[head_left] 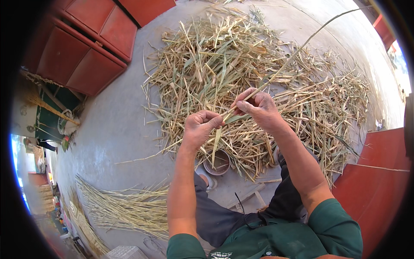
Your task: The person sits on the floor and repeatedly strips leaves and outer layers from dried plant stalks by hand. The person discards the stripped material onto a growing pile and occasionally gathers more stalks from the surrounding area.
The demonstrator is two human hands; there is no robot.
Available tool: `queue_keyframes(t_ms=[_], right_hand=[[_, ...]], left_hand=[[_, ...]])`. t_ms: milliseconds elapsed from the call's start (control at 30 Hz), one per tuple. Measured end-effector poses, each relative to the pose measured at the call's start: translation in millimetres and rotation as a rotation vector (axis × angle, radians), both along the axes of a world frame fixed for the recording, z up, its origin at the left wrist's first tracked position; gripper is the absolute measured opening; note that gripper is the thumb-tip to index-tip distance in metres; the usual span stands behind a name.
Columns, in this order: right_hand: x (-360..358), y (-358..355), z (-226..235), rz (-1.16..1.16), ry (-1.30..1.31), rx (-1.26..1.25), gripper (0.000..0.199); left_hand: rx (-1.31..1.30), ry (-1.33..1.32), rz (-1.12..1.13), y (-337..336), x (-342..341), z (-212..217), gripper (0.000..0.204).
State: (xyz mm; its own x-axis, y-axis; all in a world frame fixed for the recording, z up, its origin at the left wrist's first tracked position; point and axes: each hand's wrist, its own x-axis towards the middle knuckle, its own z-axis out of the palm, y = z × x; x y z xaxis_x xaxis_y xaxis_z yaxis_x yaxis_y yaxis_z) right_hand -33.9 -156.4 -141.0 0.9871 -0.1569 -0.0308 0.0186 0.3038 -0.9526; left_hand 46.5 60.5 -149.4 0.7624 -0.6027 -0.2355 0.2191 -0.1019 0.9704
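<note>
A long, thin reed stalk (290, 63) slants from my hands up to the far right, its tip bending over. My left hand (199, 126) is closed in a pinch at the stalk's near end. Farther along it, my right hand (258, 106) grips the same stalk between thumb and fingers. A pale strip of leaf (217, 139) hangs below, beside my left fingertips. Beyond and beneath both hands spreads a big heap of dry and greenish leaves and husks (207, 64). A round bowl (217, 163) stands on the floor just under my left hand.
Bare, thin stalks (123, 205) lie bundled on the floor at the lower left. Red panelled doors (82, 56) stand at the upper left, and a red panel (373, 185) at the right. A broom (47, 103) leans at the far left. Wooden pieces (254, 198) lie between my legs.
</note>
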Motion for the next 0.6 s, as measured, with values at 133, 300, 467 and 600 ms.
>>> queue_keyframes(t_ms=[133,300,467,600], right_hand=[[-6.9,-5.0,10.6,0.013,0.038,-0.050,0.015],[-16.0,-15.7,7.6,-0.009,0.014,0.060,0.015],[-8.4,-10.5,0.2,-0.048,0.066,0.060,0.017],[0.1,11.7,-9.7,-0.066,0.080,0.143,0.017]], left_hand=[[-0.218,0.045,0.360,25.2,20.3,-1.6,0.016],[-0.265,-0.259,0.739,85.0,57.3,1.3,0.018],[0.575,-1.290,0.596,62.9,40.7,17.7,0.032],[0.413,-1.433,0.191,6.6,9.9,17.0,0.030]])
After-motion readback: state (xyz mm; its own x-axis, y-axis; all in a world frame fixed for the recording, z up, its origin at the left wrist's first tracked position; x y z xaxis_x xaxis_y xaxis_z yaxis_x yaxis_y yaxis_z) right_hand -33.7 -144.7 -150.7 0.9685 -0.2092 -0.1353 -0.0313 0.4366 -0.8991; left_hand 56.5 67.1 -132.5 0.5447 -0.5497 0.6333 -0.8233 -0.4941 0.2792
